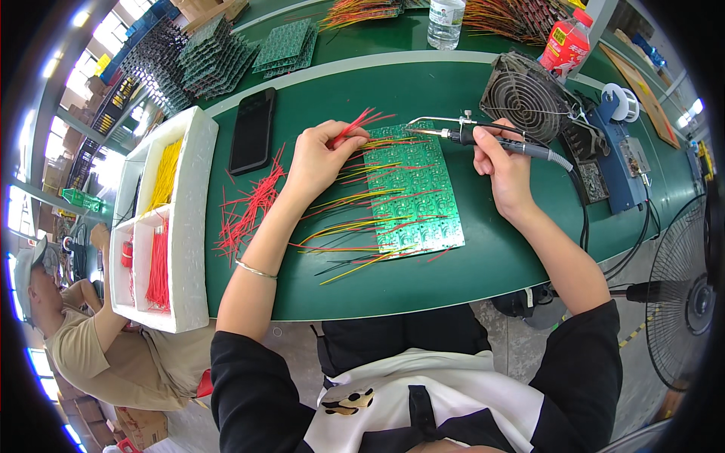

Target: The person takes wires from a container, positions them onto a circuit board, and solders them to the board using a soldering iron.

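A green circuit board panel (419,198) lies on the green bench with rows of red, yellow and black wires sticking out from its left side. My left hand (326,155) is closed on a small bunch of red wires (364,121), at the panel's upper left corner. My right hand (500,155) grips a soldering iron (483,137); its tip points left, over the panel's top edge. A thin metal feed tube (445,119) runs along the iron. Loose red wires (253,208) are piled left of my left forearm.
A white foam box (192,219) with yellow and red wires stands left, beside a black phone (253,130). A fume fan (525,98), a red bottle (566,41) and a blue soldering station (615,151) stand right. Stacked boards (215,57) sit far left. Another person (98,325) sits at left.
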Demonstrator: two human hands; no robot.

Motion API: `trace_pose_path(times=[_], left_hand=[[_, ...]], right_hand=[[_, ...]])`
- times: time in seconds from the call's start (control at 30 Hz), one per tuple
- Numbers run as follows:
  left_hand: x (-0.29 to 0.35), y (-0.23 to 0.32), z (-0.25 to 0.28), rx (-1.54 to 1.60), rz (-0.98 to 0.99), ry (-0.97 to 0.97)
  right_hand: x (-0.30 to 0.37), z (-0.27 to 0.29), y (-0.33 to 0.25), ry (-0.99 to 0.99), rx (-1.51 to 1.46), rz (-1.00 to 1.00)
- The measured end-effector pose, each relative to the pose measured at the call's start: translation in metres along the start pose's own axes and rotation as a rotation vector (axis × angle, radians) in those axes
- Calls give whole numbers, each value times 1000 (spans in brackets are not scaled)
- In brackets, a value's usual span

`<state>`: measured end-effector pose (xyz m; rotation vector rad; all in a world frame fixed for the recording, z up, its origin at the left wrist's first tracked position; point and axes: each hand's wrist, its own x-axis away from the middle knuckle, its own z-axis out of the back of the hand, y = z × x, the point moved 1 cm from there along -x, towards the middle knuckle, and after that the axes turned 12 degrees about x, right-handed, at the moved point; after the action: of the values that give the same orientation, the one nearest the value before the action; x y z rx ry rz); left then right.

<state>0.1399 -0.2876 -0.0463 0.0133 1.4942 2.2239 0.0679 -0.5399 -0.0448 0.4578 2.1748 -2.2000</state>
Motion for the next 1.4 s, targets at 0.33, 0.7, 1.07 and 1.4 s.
trace_pose_path(times=[0.33,0.7,1.07,1.4], left_hand=[[2,6,3,72,-23,39],[7,40,23,2,-121,289],[-19,56,0,170,-145,159],[-4,33,-12,-7,-61,118]], right_hand=[[-3,11,0,59,-42,-2],[-5,13,-1,104,-89,-11],[-4,17,-3,127,-129,-69],[-2,17,0,98,-137,-103]])
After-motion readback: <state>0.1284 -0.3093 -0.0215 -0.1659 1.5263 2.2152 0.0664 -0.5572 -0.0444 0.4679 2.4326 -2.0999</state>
